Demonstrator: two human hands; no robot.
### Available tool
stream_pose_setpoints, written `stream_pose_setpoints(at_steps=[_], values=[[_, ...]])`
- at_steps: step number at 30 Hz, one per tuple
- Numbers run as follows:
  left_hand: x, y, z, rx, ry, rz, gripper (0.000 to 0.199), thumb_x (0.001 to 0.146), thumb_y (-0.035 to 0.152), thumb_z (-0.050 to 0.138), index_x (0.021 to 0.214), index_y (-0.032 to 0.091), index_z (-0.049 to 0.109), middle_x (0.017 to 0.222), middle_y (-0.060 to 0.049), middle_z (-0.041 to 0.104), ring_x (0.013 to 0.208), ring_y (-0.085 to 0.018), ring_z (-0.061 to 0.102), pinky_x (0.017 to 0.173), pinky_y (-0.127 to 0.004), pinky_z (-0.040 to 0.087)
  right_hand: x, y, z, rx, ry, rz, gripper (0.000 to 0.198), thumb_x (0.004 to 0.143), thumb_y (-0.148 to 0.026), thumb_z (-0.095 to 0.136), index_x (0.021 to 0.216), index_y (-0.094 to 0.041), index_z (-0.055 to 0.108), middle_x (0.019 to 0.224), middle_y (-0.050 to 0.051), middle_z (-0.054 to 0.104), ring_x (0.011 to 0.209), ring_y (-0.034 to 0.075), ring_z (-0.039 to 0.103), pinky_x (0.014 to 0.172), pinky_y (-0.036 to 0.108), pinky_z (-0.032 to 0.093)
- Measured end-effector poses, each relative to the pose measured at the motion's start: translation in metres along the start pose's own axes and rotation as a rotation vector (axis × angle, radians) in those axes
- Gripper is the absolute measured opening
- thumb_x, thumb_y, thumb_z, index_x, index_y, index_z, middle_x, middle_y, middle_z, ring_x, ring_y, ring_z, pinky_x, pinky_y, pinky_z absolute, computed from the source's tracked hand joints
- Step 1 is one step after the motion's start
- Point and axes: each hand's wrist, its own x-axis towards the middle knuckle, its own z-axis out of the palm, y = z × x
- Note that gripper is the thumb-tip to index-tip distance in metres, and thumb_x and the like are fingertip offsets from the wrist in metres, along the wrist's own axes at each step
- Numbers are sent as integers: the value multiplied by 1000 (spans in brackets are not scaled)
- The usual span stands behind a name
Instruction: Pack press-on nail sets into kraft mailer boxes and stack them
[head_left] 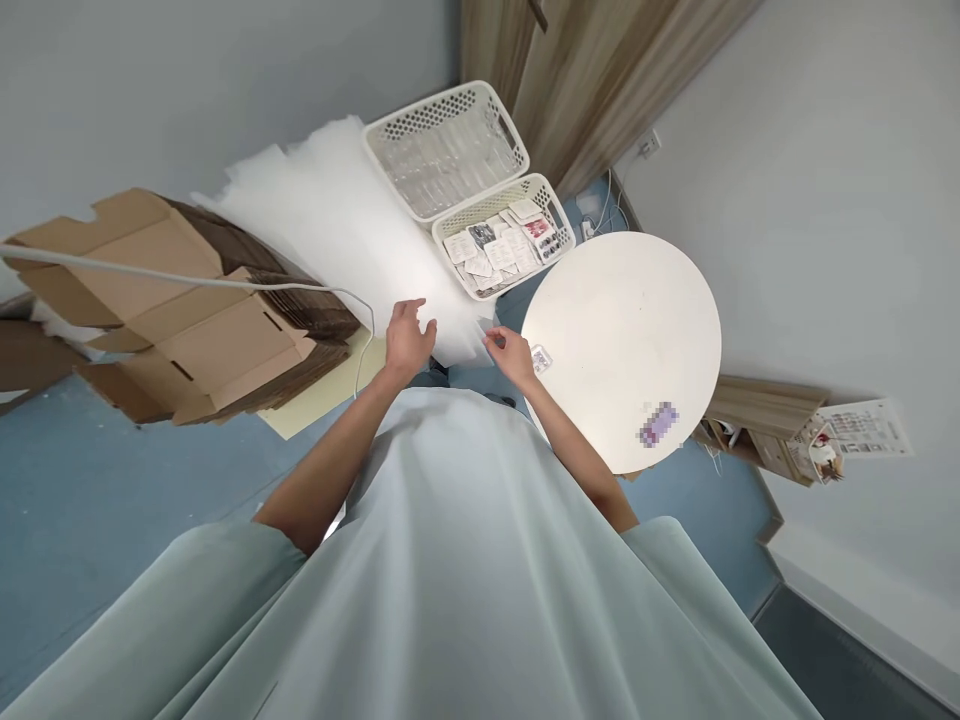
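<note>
Left hand (409, 338) spread flat, fingers loose and open, resting on the near edge of a stack of white foam sheets (330, 215). Right hand (512, 355) pinched on the near corner of the top sheet (469, 340), thumb and fingers closed on its edge. Both hands at the same near end of the stack, a little apart, the sheet corner between them.

Just right of the right hand, a small printed packet (541, 358) lying on the edge of a round white bench (637, 330); farther along that bench, a blurred purple patch (659, 423). Beyond the stack, two white perforated baskets side by side: the far basket (447, 148) holding clear bags, the near basket (504, 237) holding small printed packets. Left of the foam, flattened cardboard boxes (187, 310) piled on the blue floor (90, 500), a white cable (225, 283) running across them. Pale green garment (465, 560) filling the foreground.
</note>
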Motion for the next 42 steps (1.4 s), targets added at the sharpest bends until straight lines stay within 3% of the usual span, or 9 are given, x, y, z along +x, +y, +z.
stream_pose_setpoints(at_steps=[6,10,15,24,27,31,42], values=[[50,-15,-2,87,-15,15,68,95,16,55,162,10,49,173,-24,42,157,-38,48,133,-52,36,11,-44,23,-81,-41,-65,16,102,-28,70,115,-25,80,119,3,84,85,19,74,95,33,57],[67,-19,4,165,-115,28,69,92,16,58,160,8,52,172,-27,43,156,-43,46,129,-57,40,8,-58,31,-128,-60,-72,17,102,-27,69,116,-26,79,117,3,84,84,19,73,95,33,57],[64,-23,2,301,-173,58,57,96,20,56,153,9,58,159,-31,53,148,-48,51,115,-61,49,1,-61,34,-167,-63,-42,16,103,-28,69,115,-27,79,116,2,83,82,18,71,94,32,56],[62,-29,-6,358,-229,95,45,104,18,38,132,13,73,132,-27,69,130,-42,63,107,-54,52,6,-69,31,-189,-46,-38,17,103,-28,69,115,-27,80,116,2,83,83,18,72,93,32,57],[60,-29,-7,337,-197,124,47,103,19,41,139,15,70,139,-25,68,135,-41,60,107,-53,53,14,-73,31,-188,-40,-46,16,102,-28,69,115,-26,79,116,2,84,84,19,73,93,32,57],[63,-26,-4,298,-161,128,58,99,27,57,155,14,55,158,-26,55,145,-45,52,111,-54,52,24,-79,33,-181,-44,-62,15,103,-28,69,114,-27,79,117,2,84,87,19,75,95,33,56],[70,-29,3,321,-234,67,49,102,14,39,144,8,63,136,-30,68,133,-42,61,110,-54,48,27,-82,31,-187,-67,-52,15,103,-30,70,115,-27,79,116,2,84,88,19,74,95,32,56]])
